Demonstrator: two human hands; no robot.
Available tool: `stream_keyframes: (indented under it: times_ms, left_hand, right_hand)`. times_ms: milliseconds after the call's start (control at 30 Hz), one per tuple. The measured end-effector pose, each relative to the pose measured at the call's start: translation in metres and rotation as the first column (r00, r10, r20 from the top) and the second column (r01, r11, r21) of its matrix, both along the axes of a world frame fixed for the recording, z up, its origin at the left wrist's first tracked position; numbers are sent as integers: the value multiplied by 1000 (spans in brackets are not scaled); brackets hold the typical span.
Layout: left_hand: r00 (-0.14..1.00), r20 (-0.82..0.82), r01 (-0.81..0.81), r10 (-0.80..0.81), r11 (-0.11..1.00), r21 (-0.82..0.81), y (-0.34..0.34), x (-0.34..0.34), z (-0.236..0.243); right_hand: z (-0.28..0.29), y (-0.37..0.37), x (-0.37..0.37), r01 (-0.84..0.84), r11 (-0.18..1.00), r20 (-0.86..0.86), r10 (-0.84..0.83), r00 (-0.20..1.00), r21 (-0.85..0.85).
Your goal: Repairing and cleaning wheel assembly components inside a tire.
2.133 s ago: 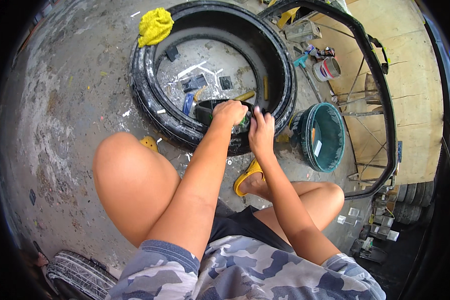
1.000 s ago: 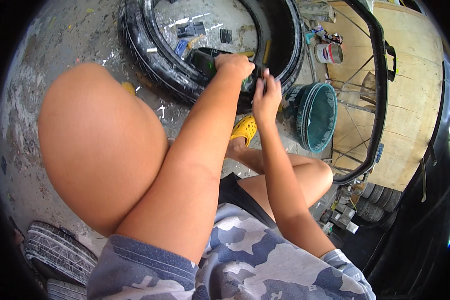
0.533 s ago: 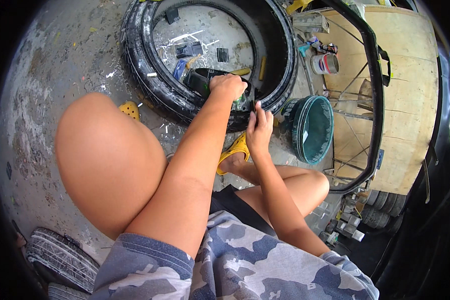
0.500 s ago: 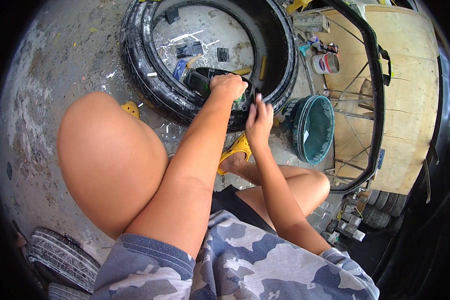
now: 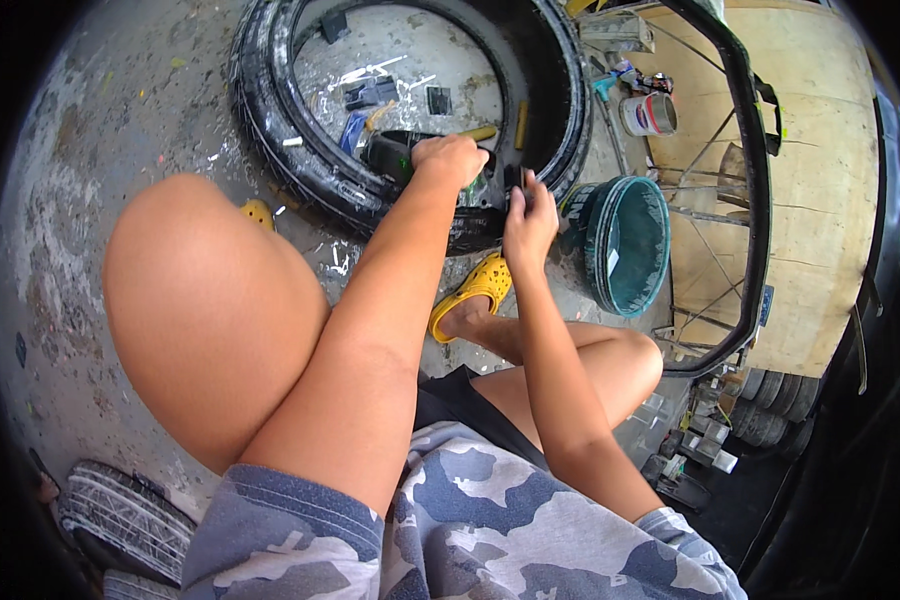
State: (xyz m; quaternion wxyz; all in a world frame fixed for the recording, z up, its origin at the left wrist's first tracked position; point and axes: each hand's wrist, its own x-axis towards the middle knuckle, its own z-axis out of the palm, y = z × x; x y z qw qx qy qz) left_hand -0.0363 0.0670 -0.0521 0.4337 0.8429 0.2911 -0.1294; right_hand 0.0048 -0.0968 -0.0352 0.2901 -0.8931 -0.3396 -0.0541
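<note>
A large black tyre [image 5: 259, 125] lies on the floor in front of me. Over its near rim my left hand [image 5: 448, 162] is closed in a fist; whatever is inside the fist is hidden. Next to that hand, inside the tyre, lies a dark rounded object [image 5: 386, 153] with green marks, its kind unclear. My right hand [image 5: 531, 222] is at the tyre's near right wall, with bent fingers pinching a small dark piece [image 5: 513, 180] against or close to the rubber. Green bits show between the two hands.
Inside the tyre ring lie black square patches [image 5: 439, 100], a blue strip [image 5: 353, 131] and a yellow stick [image 5: 521, 125]. To the right are a teal bucket [image 5: 637, 250], a small paint tin [image 5: 650, 115] and a black-framed plywood panel [image 5: 810, 200]. More tyres [image 5: 125, 510] lie lower left.
The view has shifted slightly. My right hand has moved a little along the tyre wall, with the small dark piece showing more clearly. My left fist stays at the near rim.
</note>
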Motion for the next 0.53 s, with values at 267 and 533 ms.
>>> stream_keyframes:
  times_ms: [267,533]
  left_hand:
    - [1000,28,1,-1,1000,16,3,4,6]
    - [1000,-9,11,-11,1000,-19,2,5,4]
  right_hand:
    - [-4,20,-4,-72,996,249,81,965,-44]
    - [-15,-1,-2,-120,984,255,150,955,-130]
